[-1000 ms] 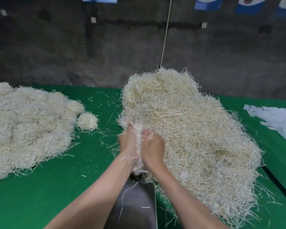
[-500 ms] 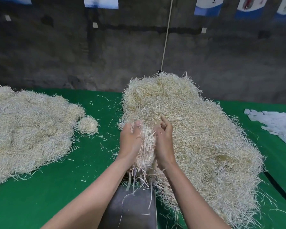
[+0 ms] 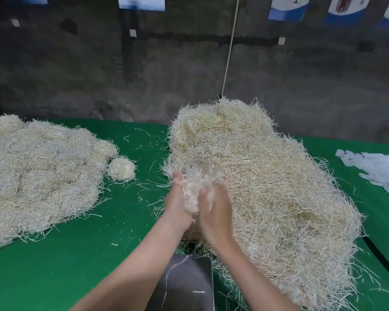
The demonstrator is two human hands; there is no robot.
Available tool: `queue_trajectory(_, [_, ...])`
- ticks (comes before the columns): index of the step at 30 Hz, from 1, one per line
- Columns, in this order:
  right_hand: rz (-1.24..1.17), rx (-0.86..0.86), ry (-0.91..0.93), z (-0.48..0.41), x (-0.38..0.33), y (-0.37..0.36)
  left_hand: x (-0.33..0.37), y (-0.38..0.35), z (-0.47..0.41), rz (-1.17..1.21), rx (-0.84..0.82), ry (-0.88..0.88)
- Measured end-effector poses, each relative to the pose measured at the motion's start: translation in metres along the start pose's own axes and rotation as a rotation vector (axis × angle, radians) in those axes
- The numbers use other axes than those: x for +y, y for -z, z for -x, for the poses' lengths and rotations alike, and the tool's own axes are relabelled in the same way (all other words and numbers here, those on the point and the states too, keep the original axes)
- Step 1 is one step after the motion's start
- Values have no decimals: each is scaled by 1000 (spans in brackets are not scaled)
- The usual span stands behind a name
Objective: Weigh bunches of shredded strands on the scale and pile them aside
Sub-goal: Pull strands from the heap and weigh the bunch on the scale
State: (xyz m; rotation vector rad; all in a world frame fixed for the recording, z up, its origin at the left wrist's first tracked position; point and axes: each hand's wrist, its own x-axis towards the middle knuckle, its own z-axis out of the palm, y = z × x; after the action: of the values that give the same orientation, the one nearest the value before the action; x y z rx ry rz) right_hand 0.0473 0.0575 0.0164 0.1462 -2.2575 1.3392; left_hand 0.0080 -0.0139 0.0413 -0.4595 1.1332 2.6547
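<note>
A: Where is the bunch (image 3: pixel 192 194) rn?
B: It's squeezed btwn both palms and held up over the near edge of the heap (image 3: pixel 279 187). The scale (image 3: pixel 189 277) is seen lower, closer to the body, w/ only a few stray strands on it. So the bunch isn't weighed yet, it's judged.

A: What can be expected to go wrong?
B: Loose ends are seen sticking out at the top & left of the bunch. If the squeeze is eased too early, strands can be shed onto the desk (image 3: pixel 76 265) or back onto the heap, and the reading is thrown off. Also, the heap's edge is touching or almost touching the scale's far end; which one can't be told. If weight is leaned on the scale, the figure is falsified. If the bunch is set down off-centre, part of it can be left resting on the heap.

A: Pose of the hands?
B: The left hand (image 3: pixel 177 205) is raised, palm turned inward, fingers apparently curled round the bunch's left side. The right hand (image 3: pixel 218 214) is pressed to the other side, thumb laid over the front. Fingertips are blurred, so exact positions can't be told.

A: Re: drop-off?
B: The pile (image 3: pixel 38 176) is lying well to the left, w/ a small ball (image 3: pixel 121 169) just beside it. A long carry is needed, so more shedding is poss.
</note>
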Motion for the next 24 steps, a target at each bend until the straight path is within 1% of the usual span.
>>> queue_trajectory(1, [58, -34, 73, 9, -1, -5, 2, 3, -3, 74, 66, -20])
queue_trajectory(2, [81, -55, 67, 6, 0, -6, -1, 5, -3, 90, 130, -49])
queue_trajectory(3, [63, -57, 6, -5, 1, -4, -10, 6, -1, 13, 173, -63])
queue_trajectory(5, [-22, -30, -180, -29, 6, 8, -30, 4, 12, -237, 271, -67])
queue_trajectory(6, [-47, 3, -195, -33, 7, 11, -32, 4, 15, -310, 268, -76])
queue_trajectory(7, [-46, 29, -169, -28, 5, 9, -27, 3, 17, -330, 236, -98])
queue_trajectory(8, [-35, 49, -107, -16, 3, 2, -18, 2, 17, -321, 211, -142])
queue_trajectory(10, [-37, 52, -7, 8, -8, -10, -3, 3, 16, -250, 223, -200])
queue_trajectory(11, [-39, 49, -16, 7, -10, -10, -4, 2, 18, -278, 230, -211])
queue_trajectory(12, [-44, 16, -91, -3, -5, -6, -10, 4, 21, -336, 237, -209])
queue_trajectory(14, [-80, -24, -231, -26, 3, 11, -25, 0, 28, -441, 219, -146])
queue_trajectory(15, [-102, -10, -251, -26, 5, 13, -26, 0, 31, -434, 207, -122])
queue_trajectory(16, [-124, 6, -246, -19, 1, 11, -22, -1, 33, -414, 191, -136])
queue_trajectory(17, [-111, 28, -209, -6, -1, 3, -17, 0, 30, -358, 180, -161])
queue_trajectory(19, [-72, 10, -124, 16, -8, -10, -8, 2, 27, -136, 186, -174])
queue_trajectory(20, [-82, -10, -121, 17, -5, -10, -10, 5, 25, -143, 196, -173])
queue_trajectory(22, [-130, -44, -225, 0, 1, 2, -18, 8, 20, -372, 191, -181])
queue_trajectory(23, [-163, -27, -293, -10, 7, 12, -20, 7, 19, -494, 174, -209])
queue_trajectory(24, [-260, -18, -360, -17, 10, 21, -18, 8, 18, -601, 169, -252])
